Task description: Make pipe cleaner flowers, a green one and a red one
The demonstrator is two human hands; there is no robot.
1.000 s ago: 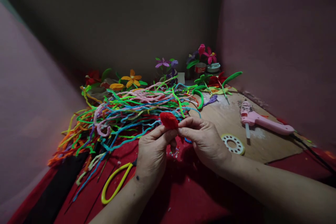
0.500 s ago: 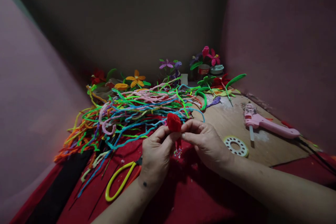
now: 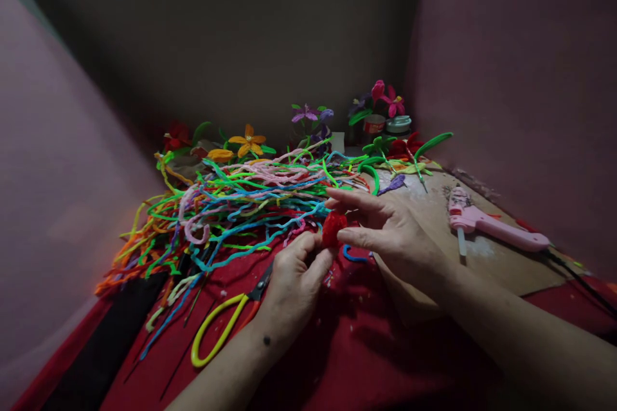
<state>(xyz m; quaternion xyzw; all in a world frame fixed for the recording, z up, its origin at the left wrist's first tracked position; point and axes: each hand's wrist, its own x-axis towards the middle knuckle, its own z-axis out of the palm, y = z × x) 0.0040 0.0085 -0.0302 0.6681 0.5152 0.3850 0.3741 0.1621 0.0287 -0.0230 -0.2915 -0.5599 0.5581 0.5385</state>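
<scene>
A small red bud of fuzzy pipe cleaner is over the red cloth, near the middle of the head view. My left hand pinches it at its lower end between thumb and fingers; that end is hidden by them. Around the bud's top and right side, my right hand has its fingers stretched out and apart, with the thumb tip at the bud's edge. Whether the thumb presses on it I cannot tell. Yellow-and-orange-handled scissors lie beside my left wrist, partly hidden.
A tangled heap of coloured pipe cleaners lies behind my hands. A pink glue gun rests on the brown board at right, its cord trailing. Fuzzy flowers, an orange one among them, stand at the back near a lidded jar.
My right hand has let go its pinch at the bud's base, risen and spread its fingers around the bud. The bud has shifted slightly right. The right forearm now covers the white holed disc.
</scene>
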